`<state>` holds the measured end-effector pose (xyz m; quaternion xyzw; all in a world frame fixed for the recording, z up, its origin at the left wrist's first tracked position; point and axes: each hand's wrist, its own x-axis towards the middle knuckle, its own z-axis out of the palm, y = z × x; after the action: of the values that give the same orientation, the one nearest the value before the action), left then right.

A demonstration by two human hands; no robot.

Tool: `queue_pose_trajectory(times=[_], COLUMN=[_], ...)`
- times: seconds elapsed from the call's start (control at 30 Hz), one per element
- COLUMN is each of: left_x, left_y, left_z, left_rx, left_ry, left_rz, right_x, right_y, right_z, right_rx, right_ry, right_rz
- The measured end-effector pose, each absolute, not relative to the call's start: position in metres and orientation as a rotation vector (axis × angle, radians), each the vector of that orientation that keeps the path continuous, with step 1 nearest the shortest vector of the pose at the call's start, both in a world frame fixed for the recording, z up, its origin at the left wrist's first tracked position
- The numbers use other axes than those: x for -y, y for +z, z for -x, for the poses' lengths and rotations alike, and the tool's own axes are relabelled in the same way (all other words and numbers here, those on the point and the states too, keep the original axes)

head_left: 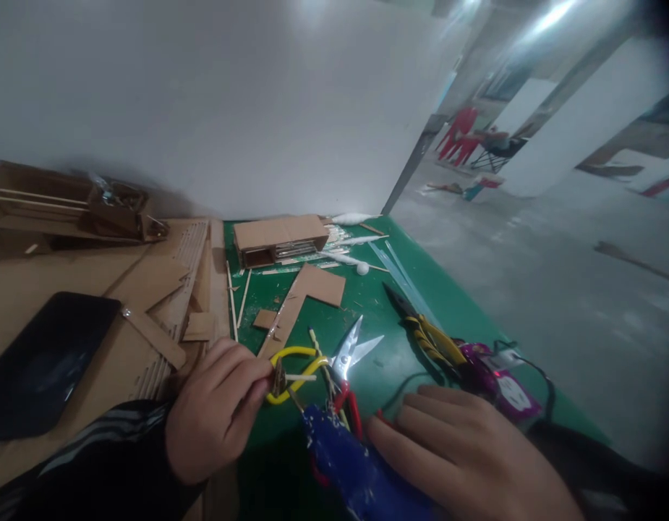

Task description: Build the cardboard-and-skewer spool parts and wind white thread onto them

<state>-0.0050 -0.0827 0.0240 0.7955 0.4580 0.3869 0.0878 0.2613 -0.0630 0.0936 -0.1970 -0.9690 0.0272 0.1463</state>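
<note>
My left hand (218, 412) is closed, pinching a small brown cardboard piece (280, 378) with a thin wooden stick (302, 378) jutting out to the right. In my right hand (469, 449) is a blue glue gun (350, 459). Its nozzle points up and left, just below the cardboard piece; whether they touch, I cannot tell. Behind both lie scissors (346, 356) with yellow handles and spread blades. A red-handled tool (354, 416) lies partly hidden behind the glue gun.
Yellow-and-black pliers (435, 336) and a purple device with a cord (500, 383) lie right on the green table (361, 297). Further back are a cardboard box (283, 231), an L-shaped cardboard piece (304, 289) and thin sticks. Cardboard sheets (133, 271) and a black tablet-like object (52, 362) lie left.
</note>
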Motion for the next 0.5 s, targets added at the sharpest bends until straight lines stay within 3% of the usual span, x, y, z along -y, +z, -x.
queue_pose_trajectory(times=[0.5], left_x=[0.0842], left_y=[0.0255], left_z=[0.0001], left_rx=[-1.355], left_ry=[1.130], left_rz=[-2.364], right_x=[0.0625], right_y=[0.0930], right_z=[-0.2556], right_rx=[2.739], right_ry=[0.020], right_rz=[0.655])
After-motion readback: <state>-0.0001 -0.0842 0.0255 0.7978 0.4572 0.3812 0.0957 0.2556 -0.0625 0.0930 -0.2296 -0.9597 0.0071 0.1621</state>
